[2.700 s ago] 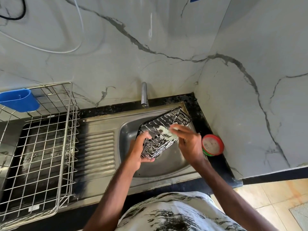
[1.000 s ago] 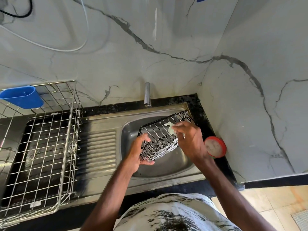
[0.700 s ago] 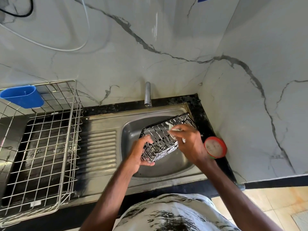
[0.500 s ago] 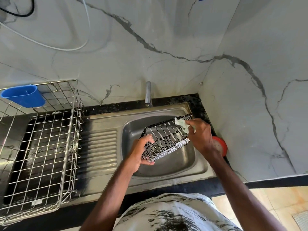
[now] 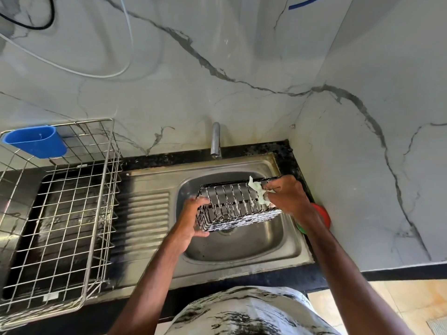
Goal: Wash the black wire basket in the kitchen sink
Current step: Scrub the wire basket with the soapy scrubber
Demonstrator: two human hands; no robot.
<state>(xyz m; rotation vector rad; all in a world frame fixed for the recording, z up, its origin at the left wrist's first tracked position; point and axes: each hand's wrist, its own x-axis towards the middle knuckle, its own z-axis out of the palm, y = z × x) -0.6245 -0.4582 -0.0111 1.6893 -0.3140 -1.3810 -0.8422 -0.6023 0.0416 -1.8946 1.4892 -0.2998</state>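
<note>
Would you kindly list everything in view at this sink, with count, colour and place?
Black stone counter: one, black, against the white marble wall.
Stainless steel sink: one, silver, set in the counter.
Chrome tap: one, silver, behind the bowl.
Black wire basket: one, black, held over the bowl.
Pale green scrubbing pad: one, pale green, at the basket's right end.
Silver wire dish rack: one, silver, left of the bowl.
Blue plastic cup: one, blue, on the rack's rim.
Red round tub: one, red, right of the sink.
White cable: one, white, on the wall.
Black cable: one, black, top left.
Left hand: one, grips the basket's left end.
Right hand: one, pinches the pad on the basket.
</note>
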